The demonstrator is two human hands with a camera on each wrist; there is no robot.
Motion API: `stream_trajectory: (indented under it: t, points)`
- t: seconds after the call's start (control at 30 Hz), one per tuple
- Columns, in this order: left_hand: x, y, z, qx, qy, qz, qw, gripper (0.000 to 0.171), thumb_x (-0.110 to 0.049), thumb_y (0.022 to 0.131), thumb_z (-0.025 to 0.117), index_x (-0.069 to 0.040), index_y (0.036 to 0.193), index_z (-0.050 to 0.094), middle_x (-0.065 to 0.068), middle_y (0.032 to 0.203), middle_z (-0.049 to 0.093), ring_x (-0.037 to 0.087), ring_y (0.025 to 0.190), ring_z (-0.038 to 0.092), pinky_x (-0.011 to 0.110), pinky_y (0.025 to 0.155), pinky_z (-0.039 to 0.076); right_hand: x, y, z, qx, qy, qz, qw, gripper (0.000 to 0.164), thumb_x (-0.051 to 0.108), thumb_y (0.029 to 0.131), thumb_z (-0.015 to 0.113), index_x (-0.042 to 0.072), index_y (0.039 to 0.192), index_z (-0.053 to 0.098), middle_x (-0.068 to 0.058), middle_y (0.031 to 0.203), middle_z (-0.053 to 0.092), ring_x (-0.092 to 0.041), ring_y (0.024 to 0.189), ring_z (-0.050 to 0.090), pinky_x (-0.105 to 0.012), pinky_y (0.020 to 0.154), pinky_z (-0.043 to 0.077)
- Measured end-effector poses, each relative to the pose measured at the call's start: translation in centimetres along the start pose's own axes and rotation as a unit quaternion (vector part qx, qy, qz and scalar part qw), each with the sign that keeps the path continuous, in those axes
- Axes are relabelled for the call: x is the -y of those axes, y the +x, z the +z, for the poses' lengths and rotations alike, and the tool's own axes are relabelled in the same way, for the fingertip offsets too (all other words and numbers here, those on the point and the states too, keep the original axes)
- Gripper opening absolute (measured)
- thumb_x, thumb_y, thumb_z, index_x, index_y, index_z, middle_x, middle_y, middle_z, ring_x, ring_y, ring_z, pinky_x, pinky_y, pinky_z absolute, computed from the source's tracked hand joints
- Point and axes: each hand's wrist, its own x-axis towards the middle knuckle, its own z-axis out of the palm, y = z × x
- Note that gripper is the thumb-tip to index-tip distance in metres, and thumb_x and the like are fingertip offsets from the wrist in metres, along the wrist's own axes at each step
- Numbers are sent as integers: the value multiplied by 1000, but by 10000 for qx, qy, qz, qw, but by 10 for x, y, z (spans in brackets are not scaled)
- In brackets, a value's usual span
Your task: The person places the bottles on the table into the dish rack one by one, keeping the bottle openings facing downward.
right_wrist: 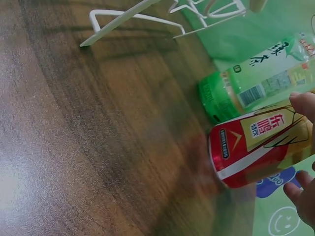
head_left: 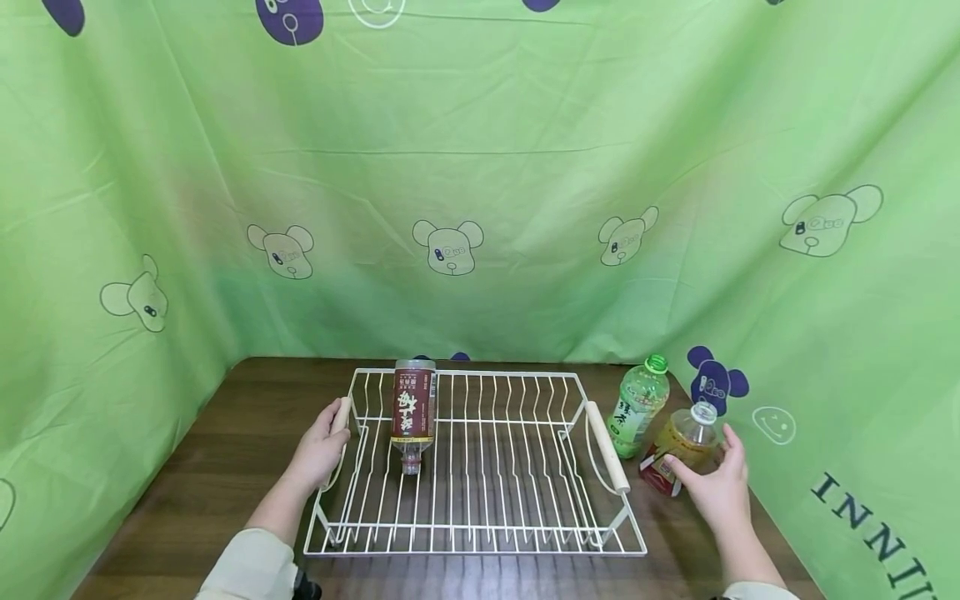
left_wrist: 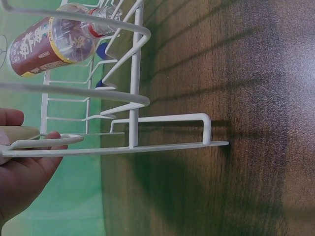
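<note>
Two hands are seen at work in the head view. The near-side wooden handle (head_left: 342, 414) of the white rack (head_left: 480, 552) is gripped by the left hand (head_left: 317, 450), and the red-and-yellow bottle (head_left: 684, 437) is spanned by the right hand (head_left: 718, 487), thumb and fingers set wide on opposite sides. It is found right of the rack, just beside the green bottle (head_left: 636, 408), which could be toppled if knocked by a sideways swing.

In the left wrist view, the fingers are seen curled round the handle. The maroon-labelled bottle is laid on the rack's wires; if the handle were jerked, it could be rolled off its place.

In the right wrist view, the label is touched by the thumb, but firm contact by the fingertips cannot be confirmed; with too loose a grasp, the bottle might be dropped.
</note>
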Motion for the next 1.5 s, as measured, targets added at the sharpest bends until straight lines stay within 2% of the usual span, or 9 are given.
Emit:
stream_trajectory:
  t: [0.3, 0.53, 0.9, 1.2, 1.3, 1.37, 1.43, 1.5]
  points:
    - [0, 0, 0, -21, 62, -28, 10000, 64, -4, 96, 42, 5, 154, 16, 32, 156, 23, 48, 140, 30, 57, 116, 27, -1, 3, 8, 218, 655, 420, 9967, 111, 12, 84, 74, 11, 156, -11, -35, 158, 13, -54, 139, 28, -61, 115, 26]
    - [0, 0, 1, -9, 27, -20, 10000, 64, -4, 96, 42, 5, 154, 16, 32, 156, 23, 48, 140, 32, 57, 115, 29, -2, 4, 10, 131, 719, 649, 9952, 107, 10, 85, 72, 11, 156, -9, -37, 155, 18, -52, 137, 31, -61, 113, 28]
    - [-1, -1, 1, -16, 66, -49, 10000, 64, -4, 96, 43, 4, 154, 16, 32, 156, 23, 48, 139, 32, 57, 116, 28, -4, 4, 13, -35, 731, 586, 9956, 95, 8, 87, 70, 3, 155, 4, -35, 152, 27, -49, 135, 35, -61, 112, 30]
    - [-2, -2, 1, -25, 35, -32, 10000, 64, -3, 96, 43, 5, 154, 16, 32, 156, 23, 48, 140, 31, 58, 117, 26, 6, 4, 7, -151, 638, 609, 9960, 95, 16, 87, 71, 10, 156, 7, -30, 153, 31, -43, 132, 38, -58, 111, 34]
    - [-2, -2, 0, -26, 50, -35, 10000, 64, -3, 96, 43, 5, 154, 17, 32, 156, 23, 48, 140, 31, 58, 117, 26, 10, 4, 5, -230, 574, 537, 9966, 95, 18, 87, 72, 12, 157, 8, -30, 150, 34, -40, 129, 39, -51, 108, 39]
    - [-2, -2, 0, -27, 85, -46, 9999, 64, -4, 96, 43, 4, 154, 17, 32, 156, 23, 48, 139, 31, 58, 116, 26, 12, 4, 4, -277, 511, 519, 9970, 96, 19, 86, 73, 14, 157, 9, -28, 149, 35, -38, 127, 40, -40, 101, 43]
    - [-2, -1, 0, -25, 108, -57, 9999, 64, -4, 96, 43, 4, 154, 16, 31, 156, 23, 48, 139, 31, 58, 116, 26, 14, 4, 2, -309, 501, 462, 9972, 97, 19, 85, 74, 16, 158, 9, -29, 148, 35, -39, 127, 41, -37, 97, 42]
    - [-3, -2, 0, -21, 116, -66, 9999, 64, -4, 96, 43, 4, 154, 16, 31, 156, 23, 48, 139, 31, 58, 116, 26, 17, 4, 0, -311, 552, 381, 9973, 98, 19, 85, 74, 16, 158, 9, -31, 148, 34, -42, 128, 41, -42, 99, 43]
